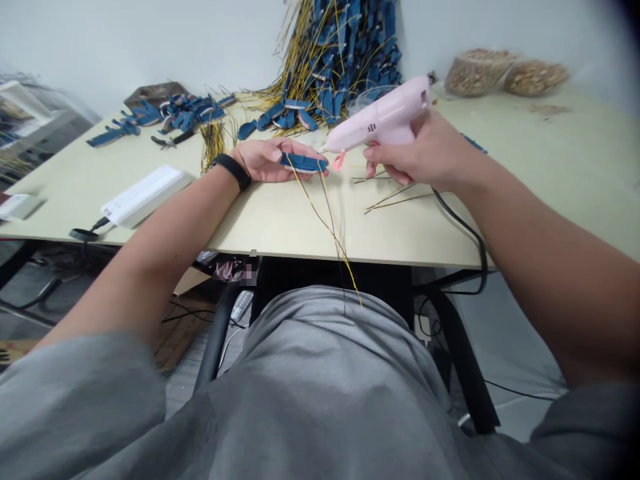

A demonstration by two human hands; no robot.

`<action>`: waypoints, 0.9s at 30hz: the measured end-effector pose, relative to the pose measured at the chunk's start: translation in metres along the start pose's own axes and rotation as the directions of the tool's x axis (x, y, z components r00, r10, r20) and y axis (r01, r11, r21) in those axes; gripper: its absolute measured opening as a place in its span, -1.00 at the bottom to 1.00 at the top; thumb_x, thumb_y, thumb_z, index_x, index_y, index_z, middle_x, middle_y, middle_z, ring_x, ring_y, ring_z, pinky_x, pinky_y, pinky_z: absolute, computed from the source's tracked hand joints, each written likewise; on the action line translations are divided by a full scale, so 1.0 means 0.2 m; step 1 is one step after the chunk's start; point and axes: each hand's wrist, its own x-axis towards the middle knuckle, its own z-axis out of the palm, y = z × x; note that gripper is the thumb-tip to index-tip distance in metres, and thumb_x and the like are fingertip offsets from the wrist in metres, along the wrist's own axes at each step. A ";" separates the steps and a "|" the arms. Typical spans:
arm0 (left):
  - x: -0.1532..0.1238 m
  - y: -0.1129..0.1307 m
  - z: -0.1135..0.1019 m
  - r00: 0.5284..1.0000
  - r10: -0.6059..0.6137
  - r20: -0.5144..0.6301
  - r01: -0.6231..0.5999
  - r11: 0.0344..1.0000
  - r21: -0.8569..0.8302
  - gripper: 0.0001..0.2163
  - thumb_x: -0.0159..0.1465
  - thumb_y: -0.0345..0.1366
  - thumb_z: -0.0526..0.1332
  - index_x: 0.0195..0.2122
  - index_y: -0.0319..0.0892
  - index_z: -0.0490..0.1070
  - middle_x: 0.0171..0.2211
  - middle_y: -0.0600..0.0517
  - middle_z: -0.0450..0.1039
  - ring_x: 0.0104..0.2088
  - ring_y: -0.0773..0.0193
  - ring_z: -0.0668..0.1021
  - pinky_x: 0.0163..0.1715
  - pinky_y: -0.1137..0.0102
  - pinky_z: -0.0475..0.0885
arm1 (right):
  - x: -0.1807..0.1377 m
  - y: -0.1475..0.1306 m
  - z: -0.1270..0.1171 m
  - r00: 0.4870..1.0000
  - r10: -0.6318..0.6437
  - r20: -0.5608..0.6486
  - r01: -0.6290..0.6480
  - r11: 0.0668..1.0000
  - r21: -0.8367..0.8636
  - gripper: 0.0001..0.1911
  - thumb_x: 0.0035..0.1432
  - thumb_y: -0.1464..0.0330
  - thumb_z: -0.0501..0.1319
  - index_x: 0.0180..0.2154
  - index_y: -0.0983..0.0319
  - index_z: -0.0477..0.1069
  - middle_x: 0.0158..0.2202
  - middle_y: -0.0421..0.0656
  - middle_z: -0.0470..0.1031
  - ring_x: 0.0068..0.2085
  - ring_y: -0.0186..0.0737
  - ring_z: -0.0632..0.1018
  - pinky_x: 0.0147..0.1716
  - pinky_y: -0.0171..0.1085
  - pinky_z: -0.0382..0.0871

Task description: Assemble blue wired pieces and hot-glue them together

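Note:
My left hand (267, 162), with a black band at its wrist, grips a small blue boat-shaped piece (303, 163) with a pale underside. Yellow and black wires (327, 223) hang from both ends of this piece, cross, and trail past the table edge. In my right hand (417, 157) is a pink hot glue gun (383, 120), its fingers wrapped round the handle. The nozzle points left, close above the right end of the blue piece; whether it touches I cannot tell. A pink stand loop hangs below the nozzle. Loose wires (393, 201) lie under my right hand.
Blue pieces with yellow wires are heaped (345, 53) against the wall. More blue pieces (185, 113) and black-handled pliers (173, 140) lie left. A white box (145, 195) stands left of my forearm. Two bags (480, 70) sit back right. The black cord (477, 233) loops over the front edge.

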 end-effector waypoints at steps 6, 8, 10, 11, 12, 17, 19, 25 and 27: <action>-0.01 0.01 0.02 0.999 -0.004 -0.053 0.003 1.000 -0.024 -0.33 0.06 0.14 0.71 0.03 -0.26 0.72 0.03 -0.29 0.92 0.26 -0.27 0.88 0.42 0.00 0.69 | 0.01 0.01 0.01 1.000 -0.006 0.008 0.006 1.000 0.004 -0.70 0.47 0.61 0.45 -0.28 0.14 0.61 -0.36 -0.23 0.75 -0.59 -0.35 0.37 -0.56 -0.21 0.18; -0.01 0.01 0.02 1.000 0.010 -0.010 -0.010 0.999 -0.040 -0.24 -0.03 0.13 0.77 0.06 -0.30 0.76 0.12 -0.33 0.92 0.21 -0.20 0.90 0.34 0.07 0.74 | 0.01 0.01 0.00 1.000 0.009 0.001 -0.009 1.000 -0.002 -0.71 0.48 0.62 0.44 -0.27 0.15 0.63 -0.36 -0.23 0.75 -0.59 -0.37 0.37 -0.57 -0.22 0.20; -0.01 0.01 0.01 0.999 0.009 0.040 -0.007 0.999 -0.051 -0.16 -0.09 0.13 0.80 0.12 -0.33 0.80 0.21 -0.37 0.91 0.14 -0.11 0.90 0.28 0.13 0.77 | 0.01 0.01 0.00 1.000 0.014 -0.001 -0.014 1.000 -0.009 -0.73 0.49 0.63 0.44 -0.24 0.16 0.65 -0.35 -0.22 0.75 -0.60 -0.38 0.36 -0.57 -0.24 0.23; 0.00 0.01 0.01 0.998 0.011 0.058 -0.008 0.999 -0.046 -0.13 -0.10 0.17 0.80 0.13 -0.33 0.82 0.23 -0.37 0.91 0.10 -0.08 0.90 0.25 0.14 0.78 | 0.01 0.02 -0.01 1.000 0.009 0.001 -0.009 1.000 -0.012 -0.74 0.49 0.62 0.45 -0.22 0.16 0.66 -0.34 -0.22 0.76 -0.60 -0.39 0.36 -0.57 -0.25 0.25; 0.00 0.00 0.00 0.997 0.013 0.070 -0.010 0.999 -0.031 -0.12 -0.09 0.21 0.79 0.15 -0.32 0.83 0.25 -0.37 0.91 0.09 -0.07 0.90 0.25 0.15 0.79 | 0.01 0.02 -0.01 1.000 0.001 0.006 -0.001 1.000 -0.016 -0.76 0.50 0.61 0.46 -0.20 0.17 0.67 -0.34 -0.20 0.76 -0.60 -0.39 0.36 -0.58 -0.25 0.27; 0.00 -0.01 0.00 0.999 0.033 0.043 -0.038 0.993 0.109 -0.09 -0.07 0.41 0.75 0.14 -0.18 0.89 0.18 -0.35 0.93 0.30 -0.35 0.91 0.37 0.02 0.78 | 0.02 0.03 -0.01 1.000 0.002 -0.004 -0.002 1.000 -0.028 -0.72 0.47 0.64 0.48 -0.23 0.17 0.64 -0.36 -0.16 0.76 -0.63 -0.38 0.35 -0.62 -0.26 0.29; 0.00 -0.01 0.02 0.999 0.042 0.026 -0.045 0.990 0.133 -0.07 -0.09 0.45 0.75 0.12 -0.18 0.90 0.15 -0.36 0.93 0.36 -0.44 0.89 0.40 -0.01 0.77 | 0.02 0.03 -0.01 1.000 -0.005 -0.005 0.005 1.000 -0.031 -0.71 0.45 0.63 0.49 -0.24 0.14 0.63 -0.36 -0.16 0.75 -0.62 -0.37 0.35 -0.63 -0.27 0.29; 0.00 0.01 0.03 0.994 0.051 0.092 -0.062 0.991 0.122 -0.07 -0.09 0.42 0.80 0.14 -0.19 0.93 0.20 -0.39 0.93 0.34 -0.37 0.91 0.38 0.09 0.80 | 0.04 0.07 -0.02 0.999 -0.022 0.025 0.024 0.996 -0.089 -0.83 0.46 0.54 0.52 -0.16 0.16 0.69 -0.31 -0.12 0.78 -0.58 -0.34 0.39 -0.61 -0.27 0.28; -0.01 0.01 0.02 0.995 0.044 0.087 -0.053 0.993 0.107 -0.07 -0.09 0.39 0.81 0.15 -0.20 0.93 0.21 -0.38 0.93 0.28 -0.30 0.93 0.33 0.15 0.83 | 0.05 0.08 -0.03 1.000 -0.010 0.022 0.013 0.994 -0.106 -0.83 0.44 0.52 0.58 -0.16 0.18 0.69 -0.32 -0.11 0.76 -0.57 -0.33 0.38 -0.60 -0.27 0.28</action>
